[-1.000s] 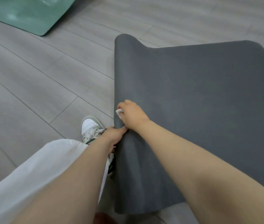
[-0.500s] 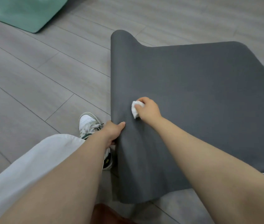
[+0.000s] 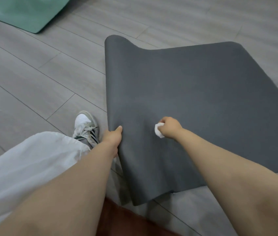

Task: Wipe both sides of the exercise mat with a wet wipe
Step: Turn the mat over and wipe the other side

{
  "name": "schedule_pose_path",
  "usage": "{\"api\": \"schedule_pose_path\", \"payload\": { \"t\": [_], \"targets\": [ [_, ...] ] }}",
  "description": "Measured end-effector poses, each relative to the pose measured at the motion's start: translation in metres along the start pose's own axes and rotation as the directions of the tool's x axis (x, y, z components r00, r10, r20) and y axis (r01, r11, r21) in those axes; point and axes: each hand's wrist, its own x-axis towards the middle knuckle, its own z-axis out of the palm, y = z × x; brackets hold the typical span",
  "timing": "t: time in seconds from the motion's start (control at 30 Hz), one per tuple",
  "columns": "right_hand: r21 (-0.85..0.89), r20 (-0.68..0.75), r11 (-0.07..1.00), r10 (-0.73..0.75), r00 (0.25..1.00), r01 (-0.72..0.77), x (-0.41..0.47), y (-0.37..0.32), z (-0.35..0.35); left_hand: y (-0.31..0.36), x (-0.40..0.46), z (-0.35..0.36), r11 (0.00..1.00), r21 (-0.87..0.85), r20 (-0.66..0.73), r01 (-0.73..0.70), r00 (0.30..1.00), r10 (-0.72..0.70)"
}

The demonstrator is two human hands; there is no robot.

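A dark grey exercise mat [image 3: 194, 92] lies on the floor, its left side folded up into a raised curve. My left hand [image 3: 112, 137] grips that raised left edge, thumb on top of the mat. My right hand [image 3: 169, 127] holds a crumpled white wet wipe [image 3: 158, 131] and presses it onto the mat's surface a little to the right of the left hand. The fingers of the left hand are hidden behind the mat.
Grey plank floor [image 3: 41, 82] surrounds the mat. A teal mat [image 3: 24, 12] lies at the top left. My white trouser leg [image 3: 32, 166] and a white sneaker [image 3: 85, 126] are just left of the grey mat. Something reddish brown [image 3: 126, 222] shows at the bottom.
My right hand has slid the wipe to the right across the mat, away from the left edge. My left hand keeps its grip on the edge.
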Motion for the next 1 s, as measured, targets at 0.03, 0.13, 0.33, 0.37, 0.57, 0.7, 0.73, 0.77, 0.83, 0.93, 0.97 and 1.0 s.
{"api": "schedule_pose_path", "payload": {
  "t": [0.03, 0.13, 0.33, 0.37, 0.57, 0.7, 0.73, 0.77, 0.83, 0.93, 0.97, 1.0],
  "targets": [
    [0.117, -0.006, 0.993, -0.024, 1.0, 0.025, -0.001, -0.003, 0.002, -0.006, 0.001, -0.001, 0.998, -0.032, 0.019, 0.051, 0.999, -0.051],
    [0.288, -0.104, 0.943, -0.139, 0.985, 0.164, -0.001, -0.035, 0.007, -0.022, 0.003, -0.013, 0.992, 0.114, -0.053, 0.053, 0.997, -0.047],
    [0.117, -0.106, 0.844, -0.513, 0.852, 0.523, -0.036, -0.072, 0.056, -0.039, -0.011, -0.019, 0.943, 0.324, 0.004, 0.077, 0.997, -0.082],
    [0.095, -0.064, 0.832, -0.543, 0.837, 0.547, -0.041, -0.068, 0.068, -0.04, -0.007, -0.021, 0.939, 0.331, 0.035, 0.095, 0.993, -0.113],
    [-0.161, 0.011, 0.893, -0.425, 0.905, 0.421, -0.025, -0.016, 0.086, -0.034, 0.01, -0.037, 0.845, 0.534, -0.057, -0.019, 0.997, 0.058],
    [-0.262, -0.034, 0.949, -0.19, 0.981, 0.175, -0.011, 0.046, 0.064, -0.029, 0.011, -0.034, 0.794, 0.599, 0.009, -0.101, 0.993, 0.119],
    [-0.272, -0.064, 0.953, -0.155, 0.986, 0.132, -0.006, 0.058, 0.055, -0.023, 0.013, -0.033, 0.78, 0.614, 0.025, -0.121, 0.991, 0.134],
    [-0.281, -0.114, 0.956, -0.118, 0.987, 0.082, 0.0, 0.069, 0.046, -0.017, 0.016, -0.033, 0.758, 0.638, 0.038, -0.136, 0.989, 0.145],
    [-0.267, -0.256, 0.96, 0.014, 0.967, -0.085, 0.012, 0.089, 0.026, -0.006, 0.023, -0.033, 0.756, 0.634, 0.069, -0.161, 0.986, 0.151],
    [-0.115, -0.378, 0.926, 0.294, 0.878, -0.36, 0.028, 0.106, 0.003, 0.007, 0.032, -0.036, 0.892, 0.431, 0.047, -0.134, 0.991, 0.126],
    [-0.063, -0.373, 0.914, 0.35, 0.859, -0.4, 0.036, 0.1, 0.0, 0.011, 0.035, -0.038, 0.924, 0.362, 0.009, -0.125, 0.991, 0.13],
    [-0.024, -0.35, 0.918, 0.363, 0.864, -0.395, 0.043, 0.086, 0.003, 0.016, 0.039, -0.039, 0.948, 0.295, -0.027, -0.12, 0.991, 0.133]
  ]
}}
